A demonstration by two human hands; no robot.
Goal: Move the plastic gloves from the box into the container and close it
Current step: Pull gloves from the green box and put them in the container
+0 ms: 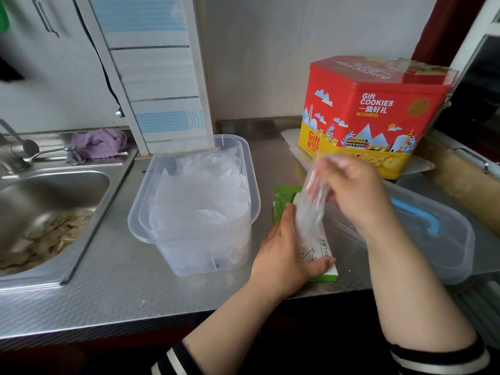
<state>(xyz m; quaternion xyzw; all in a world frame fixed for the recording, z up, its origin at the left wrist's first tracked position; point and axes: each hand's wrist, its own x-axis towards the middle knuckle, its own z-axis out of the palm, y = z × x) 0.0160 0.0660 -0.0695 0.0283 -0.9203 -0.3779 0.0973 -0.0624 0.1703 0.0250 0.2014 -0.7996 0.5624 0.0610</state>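
The right hand (349,185) pinches clear gloves (311,212) above the box (323,255) (near the counter's front edge), which the left hand (286,255) grips.

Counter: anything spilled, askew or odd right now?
Nothing spilled. The lid lies off the container, behind the right hand, as expected mid-job. The only untidy thing is scraps piled in the sink.

that red and yellow metal tin (376,115) says "Gift COOKIES" plus 一曲好礼; writing on the green and white cardboard box (326,269) is too small to read
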